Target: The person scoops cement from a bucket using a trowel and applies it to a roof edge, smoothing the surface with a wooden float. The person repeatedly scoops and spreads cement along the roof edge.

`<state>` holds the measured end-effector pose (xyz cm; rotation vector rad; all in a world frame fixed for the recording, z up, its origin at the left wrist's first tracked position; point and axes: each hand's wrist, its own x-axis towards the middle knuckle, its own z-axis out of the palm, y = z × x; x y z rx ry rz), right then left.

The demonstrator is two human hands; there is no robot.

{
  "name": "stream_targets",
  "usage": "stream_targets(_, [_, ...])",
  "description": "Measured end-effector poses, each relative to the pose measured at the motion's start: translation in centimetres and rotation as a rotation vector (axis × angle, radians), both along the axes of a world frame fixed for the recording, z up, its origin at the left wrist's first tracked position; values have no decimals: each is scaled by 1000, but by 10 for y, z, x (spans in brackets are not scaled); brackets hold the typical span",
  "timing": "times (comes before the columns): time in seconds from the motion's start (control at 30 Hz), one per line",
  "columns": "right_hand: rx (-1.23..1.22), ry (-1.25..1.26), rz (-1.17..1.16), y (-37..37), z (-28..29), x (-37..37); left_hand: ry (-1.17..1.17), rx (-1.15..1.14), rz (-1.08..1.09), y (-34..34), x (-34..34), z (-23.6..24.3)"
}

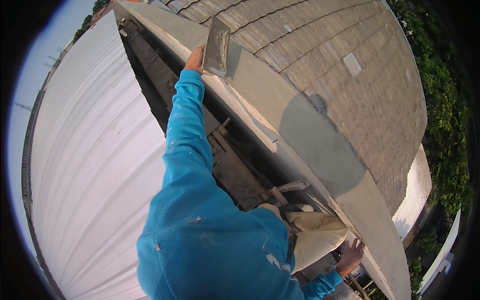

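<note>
My left hand [195,59] is stretched far forward, its fingers closed round a plastering float [216,52]. The float is a flat board with grey mortar smeared on its face, tilted up at the edge of a plastered ledge [320,142]. Part of the grip is hidden behind the board. At the lower right, my right hand [351,257] lies with fingers spread against the ledge's rough edge, beside my bent knee, holding nothing. The ledge's top is smooth grey mortar, with a ragged lighter strip along its near side.
A white corrugated metal roof [95,165] slopes away on the left. Between it and the ledge runs a deep gap with wooden boards [232,172] and a timber brace [292,186]. Beyond the ledge rises a tiled roof [345,85]; trees [440,110] stand at the right.
</note>
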<state>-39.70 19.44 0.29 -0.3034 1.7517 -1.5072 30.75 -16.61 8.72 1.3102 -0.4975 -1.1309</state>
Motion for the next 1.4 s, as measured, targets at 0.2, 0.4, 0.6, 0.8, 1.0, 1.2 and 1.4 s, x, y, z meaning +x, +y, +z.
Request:
stream_targets(0.2, [52, 23, 61, -6, 0, -5, -1221, 359, -110, -41, 82, -32])
stream_targets(0.4, [124, 8, -16, -6, -12, -14, -1770, -27, -266, 51, -131, -55])
stream_targets(0.6, [102, 32, 7, -6, -9, -7, -1477, -389, -808, 155, -373, -53])
stream_targets(0.8, [145, 38, -17, -11, 1, 1, -1325, -561, -752, 121, -349, -22])
stream_targets(1.0, [105, -15, -17, -5, -17, -11, -1693, -111, -51, -34, -54, -38])
stream_targets(1.2, [133, 9, -65, -11, -5, -5, -1659, 375, -113, -75, 143, -41])
stream_targets(1.4, [201, 18, -17, -8, -2, -7, -1486, 439, -216, -100, 186, -36])
